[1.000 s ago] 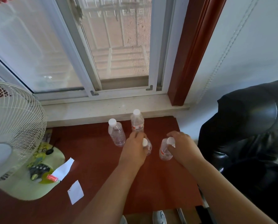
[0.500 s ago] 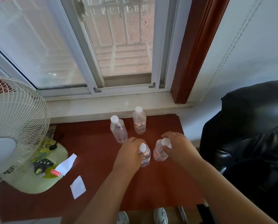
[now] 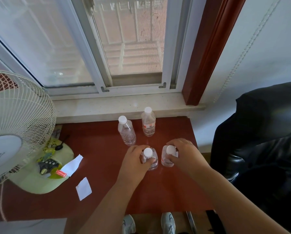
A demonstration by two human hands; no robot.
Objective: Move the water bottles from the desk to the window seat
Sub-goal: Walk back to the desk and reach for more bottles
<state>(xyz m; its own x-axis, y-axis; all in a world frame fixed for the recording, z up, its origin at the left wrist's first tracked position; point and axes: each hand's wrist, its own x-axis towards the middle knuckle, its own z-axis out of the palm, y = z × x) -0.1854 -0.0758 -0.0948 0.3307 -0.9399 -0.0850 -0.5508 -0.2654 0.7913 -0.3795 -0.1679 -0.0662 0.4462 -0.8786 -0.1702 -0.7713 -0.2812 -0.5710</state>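
The left hand [image 3: 134,160] hides much of one bottle [image 3: 153,159], fingers curled round it; the right hand [image 3: 183,153] grips another bottle [image 3: 166,157] likewise on the surface [image 3: 99,149].

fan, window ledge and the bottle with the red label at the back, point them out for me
fan [image 3: 14,125], head view, on its white wire grille
window ledge [image 3: 94,108], head view, on its bare stone top
bottle with the red label [image 3: 148,126], head view, on its label, mid-body

Both hands — left [image 3: 134,160], right [image 3: 183,153] — each grip a bottle on the desk [image 3: 99,149].
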